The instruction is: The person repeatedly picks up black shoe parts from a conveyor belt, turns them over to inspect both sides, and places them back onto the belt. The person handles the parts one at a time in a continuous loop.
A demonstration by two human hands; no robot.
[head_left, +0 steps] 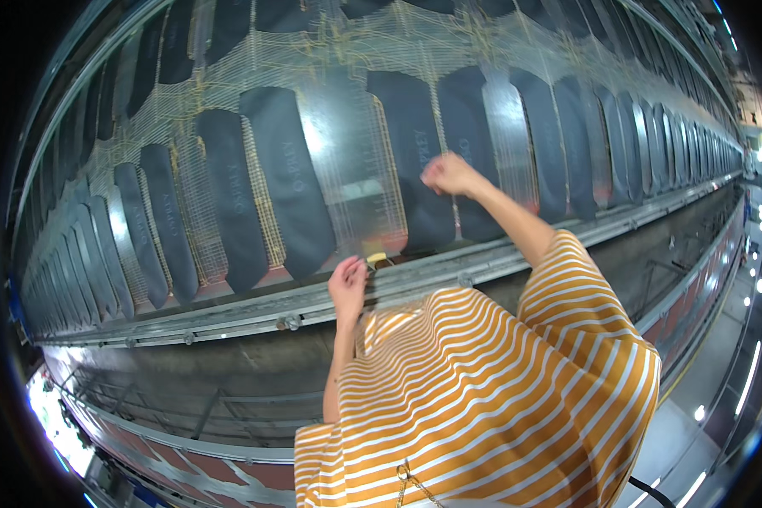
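Note:
Dark grey cut panels with rounded ends lie in rows on a long shiny table (362,207). My right hand (451,174) is over a dark panel (411,157) just right of the middle, its fingers curled together and a little blurred. Whether anything is in them is hidden. By the table's near edge, my left hand (347,284) has its fingers drawn together. A small yellow piece (376,257) shows right beside its fingertips; I cannot tell whether it is held. Left of that hand lies another dark panel (286,173).
A metal rail (229,325) with bolts runs along the table's near side, close to my body. Yellowish grid lines and strips (262,190) show between the panels. Behind the rail is a grey trough-like gap (254,372). A walkway with lights (711,381) lies at right.

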